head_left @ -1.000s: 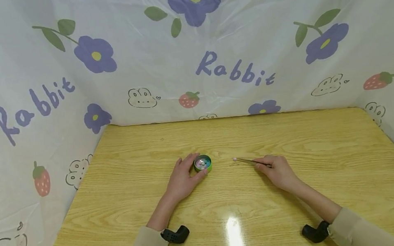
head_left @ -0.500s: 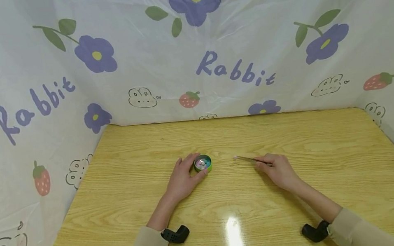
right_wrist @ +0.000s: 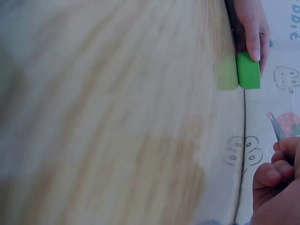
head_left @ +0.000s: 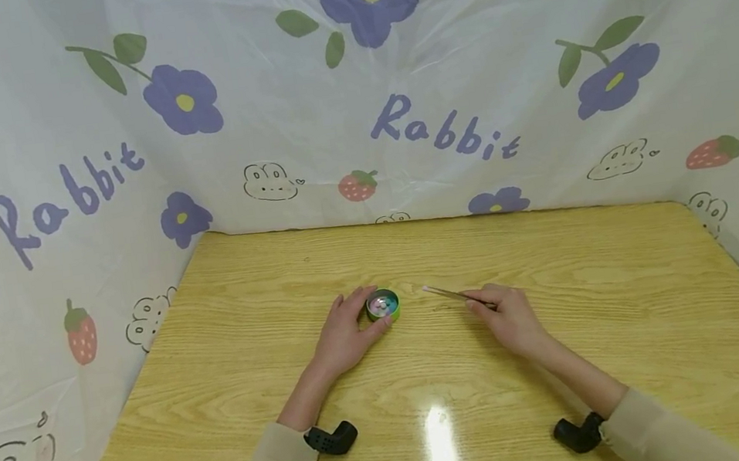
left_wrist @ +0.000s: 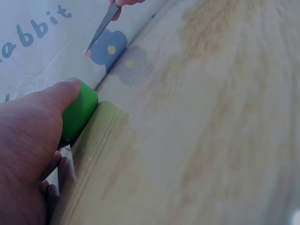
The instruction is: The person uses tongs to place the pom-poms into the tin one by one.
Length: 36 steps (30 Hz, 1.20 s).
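In the head view my left hand (head_left: 342,339) holds a small round green container (head_left: 385,319) on the table, thumb on its near side and fingers behind it. Several small pink, white and blue pieces lie inside, too small to tell their kind. My right hand (head_left: 513,318) pinches a pair of metal tweezers (head_left: 448,294) pointing left. At the tweezers' tip is a tiny pale pink piece (head_left: 425,288), raised above the tabletop to the right of the container. The left wrist view shows the container's green wall (left_wrist: 80,112) under my thumb.
The wood-grain table (head_left: 341,437) has its back edge against a white curtain (head_left: 296,100) printed with flowers, rabbits and strawberries. The curtain also rises on both sides. A bright light reflection (head_left: 442,447) lies on the table near the front.
My right hand has moved left and slightly away from me, bringing the tweezers and the pink piece closer to the container. My left hand stays on the container.
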{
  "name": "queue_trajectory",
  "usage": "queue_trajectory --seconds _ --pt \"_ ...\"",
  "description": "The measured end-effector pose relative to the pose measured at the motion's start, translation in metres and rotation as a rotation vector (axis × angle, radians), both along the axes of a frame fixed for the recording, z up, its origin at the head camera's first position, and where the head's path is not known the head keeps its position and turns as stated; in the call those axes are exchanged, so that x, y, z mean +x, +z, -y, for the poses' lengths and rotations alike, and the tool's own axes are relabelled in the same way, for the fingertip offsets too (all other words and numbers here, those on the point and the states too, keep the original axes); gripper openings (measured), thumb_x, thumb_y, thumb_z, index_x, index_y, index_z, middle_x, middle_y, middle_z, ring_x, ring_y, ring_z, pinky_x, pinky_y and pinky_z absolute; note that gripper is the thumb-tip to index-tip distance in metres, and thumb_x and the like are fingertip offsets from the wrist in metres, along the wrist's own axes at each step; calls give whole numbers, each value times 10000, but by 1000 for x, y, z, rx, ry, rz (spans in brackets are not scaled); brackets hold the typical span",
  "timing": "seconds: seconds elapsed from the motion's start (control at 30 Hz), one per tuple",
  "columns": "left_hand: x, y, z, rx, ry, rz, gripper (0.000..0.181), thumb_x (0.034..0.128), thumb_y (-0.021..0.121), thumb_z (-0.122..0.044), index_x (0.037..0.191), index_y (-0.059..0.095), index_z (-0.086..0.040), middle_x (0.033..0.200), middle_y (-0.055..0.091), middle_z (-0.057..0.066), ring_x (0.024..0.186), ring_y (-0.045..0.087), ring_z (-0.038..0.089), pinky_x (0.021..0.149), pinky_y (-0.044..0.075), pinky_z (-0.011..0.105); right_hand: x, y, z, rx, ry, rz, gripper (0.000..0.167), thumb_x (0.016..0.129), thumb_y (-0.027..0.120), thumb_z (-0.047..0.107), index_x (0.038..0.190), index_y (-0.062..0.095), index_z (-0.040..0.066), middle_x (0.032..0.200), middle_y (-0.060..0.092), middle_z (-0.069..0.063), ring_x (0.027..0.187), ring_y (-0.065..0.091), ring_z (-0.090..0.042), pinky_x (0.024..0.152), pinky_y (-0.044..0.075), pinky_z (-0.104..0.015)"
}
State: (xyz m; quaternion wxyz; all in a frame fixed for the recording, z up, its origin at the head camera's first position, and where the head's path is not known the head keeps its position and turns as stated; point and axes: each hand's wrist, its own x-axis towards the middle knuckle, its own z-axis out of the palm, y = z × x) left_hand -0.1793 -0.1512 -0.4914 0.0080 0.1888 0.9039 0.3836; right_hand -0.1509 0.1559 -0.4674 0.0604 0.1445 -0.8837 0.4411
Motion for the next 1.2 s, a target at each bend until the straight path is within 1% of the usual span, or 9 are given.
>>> queue_trajectory --seconds 0.23,0.47,0.6,0.8,0.87,1.2 --pt "0 1 0 0 1 4 645 973 732 -355 1510 511 -75 1536 491 155 1456 401 337 1255 144 502 -2 2 14 -21 30 -59 198 973 695 49 1143 779 -9 718 597 18 562 404 -76 499 353 -251" --pt "0 3 0 -3 -5 8 645 978 726 -356 1512 506 -69 1540 484 162 1455 403 333 1255 142 505 -3 5 31 -57 36 -48 190 960 708 28 1130 789 7 728 590 39 592 415 -83 526 354 -248" --pt "0 4 -1 -2 -6 15 643 983 720 -354 1514 501 -65 1547 476 164 1454 404 334 1256 137 505 -3 8 37 -69 60 -45 196 969 702 44 1144 786 13 709 573 48 572 410 -86 518 351 -248" --pt "1 3 -1 -4 -1 19 639 984 718 -347 1516 500 -67 1546 475 168 1455 403 334 1256 136 504 -5 7 42 -75 98 -41 209 986 684 60 1167 773 4 737 624 -69 557 417 -82 501 368 -250" --pt "0 3 -1 -4 1 19 638 984 719 -345 1516 500 -69 1544 477 166 1457 401 333 1256 137 502 -5 8 43 -82 104 -36 206 987 683 56 1164 774 3 743 631 -82 555 416 -84 498 365 -247" --pt "1 4 -1 1 3 19 635 985 717 -348 1513 504 -68 1540 483 166 1457 400 333 1255 135 509 -6 8 47 -60 95 -22 205 984 684 51 1164 779 19 718 579 49 549 410 -81 494 360 -247"
